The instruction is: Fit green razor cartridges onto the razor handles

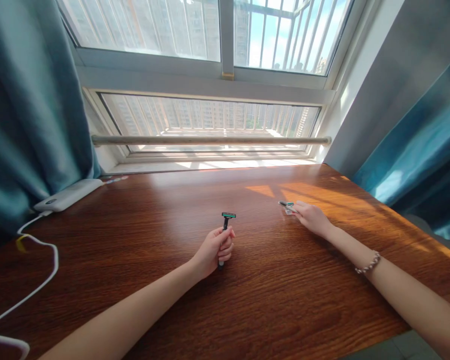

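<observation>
My left hand is wrapped round the dark handle of a razor. The razor stands roughly upright, with its green-and-black head above my thumb and the handle's end showing below my fist. Farther right, my right hand has its fingers closed at a small clear plastic piece with a dark-and-green part. My fingertips partly cover that piece, and its exact kind is too small to tell. It is at or just above the tabletop. A beaded bracelet circles my right wrist.
The brown wooden table reaches back to the window sill. A white power strip lies at the back left, its white cable running along the left side. Blue curtains hang on both sides. A rail crosses before the window.
</observation>
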Action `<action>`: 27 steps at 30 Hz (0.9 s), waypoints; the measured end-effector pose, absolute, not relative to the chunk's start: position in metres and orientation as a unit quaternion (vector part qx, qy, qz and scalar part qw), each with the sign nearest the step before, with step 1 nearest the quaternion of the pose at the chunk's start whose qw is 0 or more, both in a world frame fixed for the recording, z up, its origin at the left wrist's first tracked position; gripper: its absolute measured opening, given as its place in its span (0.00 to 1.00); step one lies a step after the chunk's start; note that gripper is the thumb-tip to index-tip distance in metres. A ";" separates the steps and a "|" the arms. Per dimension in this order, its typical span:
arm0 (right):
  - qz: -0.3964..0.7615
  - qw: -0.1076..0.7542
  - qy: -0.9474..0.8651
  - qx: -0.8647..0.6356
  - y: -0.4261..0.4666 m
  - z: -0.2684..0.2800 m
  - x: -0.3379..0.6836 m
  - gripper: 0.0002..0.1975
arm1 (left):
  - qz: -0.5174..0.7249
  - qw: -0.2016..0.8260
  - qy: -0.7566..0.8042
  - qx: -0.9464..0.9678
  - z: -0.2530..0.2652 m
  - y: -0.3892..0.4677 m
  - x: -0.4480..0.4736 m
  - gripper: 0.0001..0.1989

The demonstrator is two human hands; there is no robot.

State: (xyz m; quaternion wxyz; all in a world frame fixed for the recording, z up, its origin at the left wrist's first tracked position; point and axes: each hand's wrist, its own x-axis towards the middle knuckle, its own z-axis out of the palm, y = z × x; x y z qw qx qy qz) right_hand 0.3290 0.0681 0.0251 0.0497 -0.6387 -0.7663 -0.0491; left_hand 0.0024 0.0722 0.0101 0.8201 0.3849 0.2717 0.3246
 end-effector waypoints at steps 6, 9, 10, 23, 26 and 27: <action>-0.044 0.045 -0.733 -0.677 0.055 0.026 0.427 0.11 | 0.330 0.813 0.281 0.388 0.012 0.071 0.004 0.11; -0.038 0.039 -0.715 -0.697 0.052 0.027 0.460 0.11 | 0.330 0.812 0.287 0.387 0.013 0.071 0.005 0.12; -0.036 0.038 -0.712 -0.701 0.051 0.027 0.467 0.11 | 0.330 0.811 0.288 0.388 0.013 0.071 0.005 0.12; -0.002 0.038 -0.678 -0.734 0.045 0.027 0.489 0.13 | 0.324 0.816 0.282 0.387 0.012 0.073 0.005 0.11; 0.001 0.050 -0.663 -0.747 0.046 0.031 0.486 0.12 | 0.323 0.818 0.280 0.385 0.012 0.073 0.005 0.11; 0.003 0.057 -0.659 -0.750 0.046 0.032 0.484 0.12 | 0.322 0.818 0.280 0.385 0.012 0.073 0.005 0.11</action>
